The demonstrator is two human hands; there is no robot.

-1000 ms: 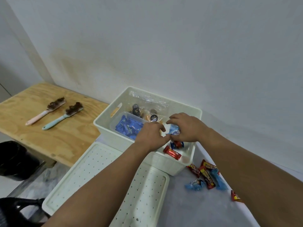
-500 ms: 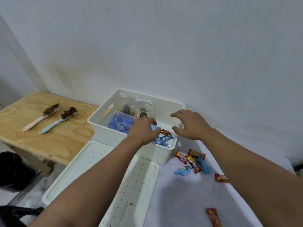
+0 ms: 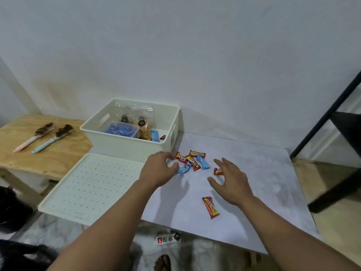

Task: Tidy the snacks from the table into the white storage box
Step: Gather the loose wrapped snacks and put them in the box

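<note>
The white storage box (image 3: pixel 125 148) stands at the back of the grey table (image 3: pixel 254 188), holding blue packets, clear bags and a few small snacks. In front of its right corner lies a cluster of red and blue snack wrappers (image 3: pixel 192 162). My left hand (image 3: pixel 158 169) hovers just left of that cluster, its fingers loosely curled beside a small blue wrapper (image 3: pixel 183 169), holding nothing. My right hand (image 3: pixel 230 179) is spread above the table, next to a small red wrapper (image 3: pixel 217 171). A longer red bar (image 3: pixel 211 207) lies alone nearer to me.
The box's white perforated lid (image 3: pixel 91 184) lies flat to the left of my left arm. A wooden table (image 3: pixel 39 153) further left carries two brushes (image 3: pixel 44 136). A power strip (image 3: pixel 168 238) lies on the floor below. A dark frame (image 3: pixel 332 133) stands at the right.
Both hands have pulled back out of the box and moved down to the snacks on the table. The blue wrapper that my right hand held has been let go.
</note>
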